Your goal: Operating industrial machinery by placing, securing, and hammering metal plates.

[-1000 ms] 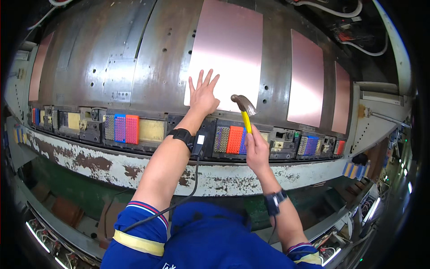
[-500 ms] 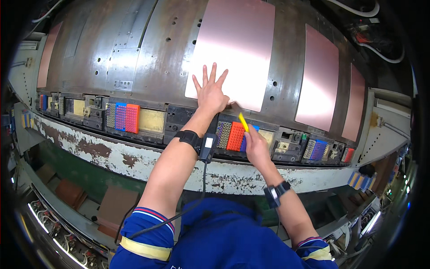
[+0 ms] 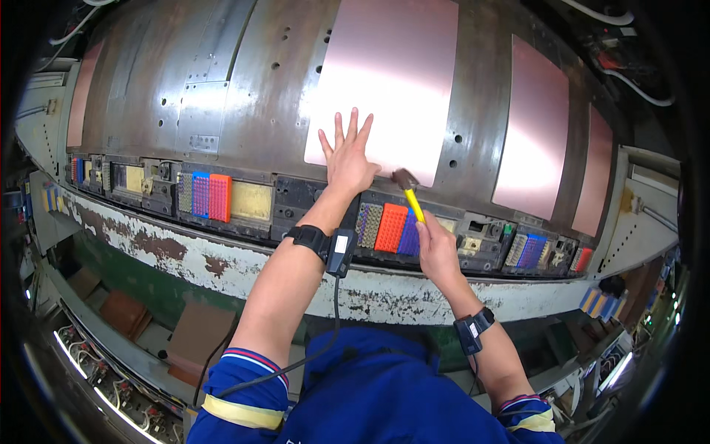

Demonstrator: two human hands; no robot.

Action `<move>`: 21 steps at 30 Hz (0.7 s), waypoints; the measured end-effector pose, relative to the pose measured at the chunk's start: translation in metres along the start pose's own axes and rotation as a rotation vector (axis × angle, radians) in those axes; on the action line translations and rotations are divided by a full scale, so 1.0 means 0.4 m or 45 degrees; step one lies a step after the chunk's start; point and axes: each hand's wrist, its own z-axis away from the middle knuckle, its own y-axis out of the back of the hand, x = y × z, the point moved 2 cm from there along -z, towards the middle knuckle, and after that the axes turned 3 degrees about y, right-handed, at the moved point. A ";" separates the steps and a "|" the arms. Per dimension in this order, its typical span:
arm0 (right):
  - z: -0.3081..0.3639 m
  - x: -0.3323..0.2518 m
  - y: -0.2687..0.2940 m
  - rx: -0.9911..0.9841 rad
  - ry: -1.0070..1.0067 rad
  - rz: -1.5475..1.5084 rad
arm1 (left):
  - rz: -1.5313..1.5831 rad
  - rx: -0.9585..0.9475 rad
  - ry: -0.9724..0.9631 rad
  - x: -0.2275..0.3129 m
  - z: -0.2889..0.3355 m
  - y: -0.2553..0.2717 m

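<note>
My left hand [image 3: 350, 164] lies flat with spread fingers on the near left corner of a shiny copper-coloured sheet [image 3: 388, 89]. My right hand [image 3: 441, 253] is closed around the yellow handle of a small hammer [image 3: 415, 206]. Its brown head overlaps the near edge of the sheet in view, to the right of my left thumb; whether it touches the sheet I cannot tell. The sheet rests on a worn metal bed [image 3: 285, 111] with several holes in it.
More copper-coloured sheets [image 3: 534, 126] lie to the right, and another [image 3: 85, 96] at far left. Along the near edge run studded orange blocks [image 3: 390, 228], blue blocks [image 3: 200, 194] and dark metal fittings. A chipped white rail [image 3: 185, 255] passes below. Cables hang from my wristbands.
My right hand has moved slightly right and nearer to me, and the hammer's head has shifted right. My left hand stays pressed on the sheet. The view has shifted slightly.
</note>
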 end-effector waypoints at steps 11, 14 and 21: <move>-0.204 0.023 0.140 0.088 0.038 -0.193 | -0.011 -0.136 0.118 0.075 -0.043 0.036; -0.487 0.016 0.287 0.066 0.021 -0.091 | -0.352 -0.240 -0.020 0.118 -0.135 0.050; -1.040 -0.137 0.436 0.407 0.333 0.008 | -0.432 -0.176 -0.135 0.250 -0.647 0.141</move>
